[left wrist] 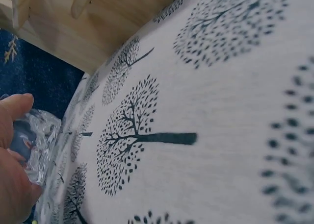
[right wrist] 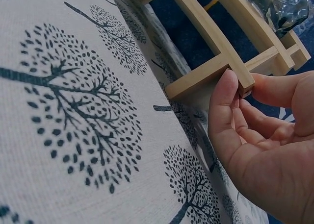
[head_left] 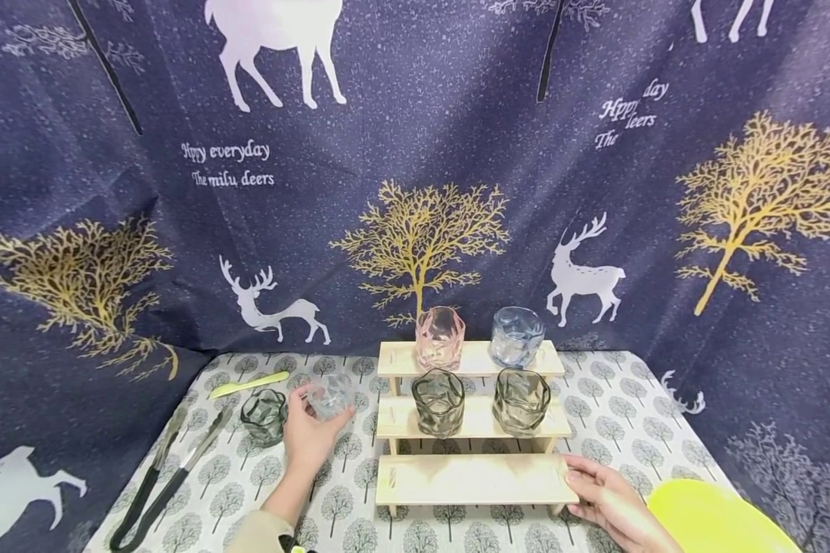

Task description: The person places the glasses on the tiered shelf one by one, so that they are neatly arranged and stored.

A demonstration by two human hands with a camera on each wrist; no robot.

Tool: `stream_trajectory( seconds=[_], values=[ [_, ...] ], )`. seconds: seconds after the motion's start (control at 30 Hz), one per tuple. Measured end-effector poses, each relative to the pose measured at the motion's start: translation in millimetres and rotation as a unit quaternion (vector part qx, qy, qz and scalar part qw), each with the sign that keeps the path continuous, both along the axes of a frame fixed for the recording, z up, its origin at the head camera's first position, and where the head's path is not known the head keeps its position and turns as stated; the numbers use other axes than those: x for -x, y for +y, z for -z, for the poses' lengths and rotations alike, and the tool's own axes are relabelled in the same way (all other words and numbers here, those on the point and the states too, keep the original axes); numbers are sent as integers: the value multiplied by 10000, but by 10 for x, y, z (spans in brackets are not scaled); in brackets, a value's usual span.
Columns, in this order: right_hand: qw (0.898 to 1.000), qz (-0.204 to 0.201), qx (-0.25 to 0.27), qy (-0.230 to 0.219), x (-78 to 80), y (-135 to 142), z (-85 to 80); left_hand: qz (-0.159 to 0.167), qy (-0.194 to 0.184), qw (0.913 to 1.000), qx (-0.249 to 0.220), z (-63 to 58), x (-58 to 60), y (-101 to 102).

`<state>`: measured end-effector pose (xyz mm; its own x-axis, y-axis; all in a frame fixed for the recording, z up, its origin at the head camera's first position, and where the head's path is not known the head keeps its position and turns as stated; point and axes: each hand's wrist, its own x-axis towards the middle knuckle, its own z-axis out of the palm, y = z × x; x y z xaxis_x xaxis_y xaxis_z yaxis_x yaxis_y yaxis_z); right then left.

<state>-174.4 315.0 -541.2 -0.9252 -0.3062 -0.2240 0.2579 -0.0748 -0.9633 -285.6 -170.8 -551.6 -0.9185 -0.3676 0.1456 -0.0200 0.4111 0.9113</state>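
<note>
My left hand [head_left: 310, 436] grips a clear glass [head_left: 333, 393] with a wavy, faceted wall, left of the wooden shelf. In the left wrist view, thumb and fingers curl round that glass [left wrist: 46, 136]. My right hand [head_left: 605, 491] pinches the right end of the lowest step of the three-step wooden shelf [head_left: 480, 478]; in the right wrist view, thumb and forefinger close on the corner of the board [right wrist: 234, 69]. Two smoky grey glasses stand on the middle step, the left one [head_left: 439, 407] and the right one [head_left: 521, 403]. A pink glass [head_left: 439, 338] and a blue glass [head_left: 516, 338] occupy the top step.
Beside the left hand stands a dark green-grey glass [head_left: 264, 418]. Further left lie black-handled tongs [head_left: 169, 480] and a yellow-green stick-like tool [head_left: 249, 383]. A bright yellow rounded object [head_left: 715, 518] is at the front right. Dark blue cloth [head_left: 415, 138] hangs behind the table.
</note>
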Motion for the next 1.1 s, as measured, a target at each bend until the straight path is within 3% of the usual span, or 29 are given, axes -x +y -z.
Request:
stream_trajectory(
  seconds=[0.53,0.9,1.1],
  values=[
    [9997,163,-206,-30,-7,-26,-8,228,467,9986,-70,-308,-537,-31],
    [9995,181,-271,-2,-7,-16,-16,1038,687,9919,-256,-496,-952,10],
    [9993,226,-295,-88,-8,-38,-32,1201,644,9905,-204,-554,-1115,171]
  ],
)
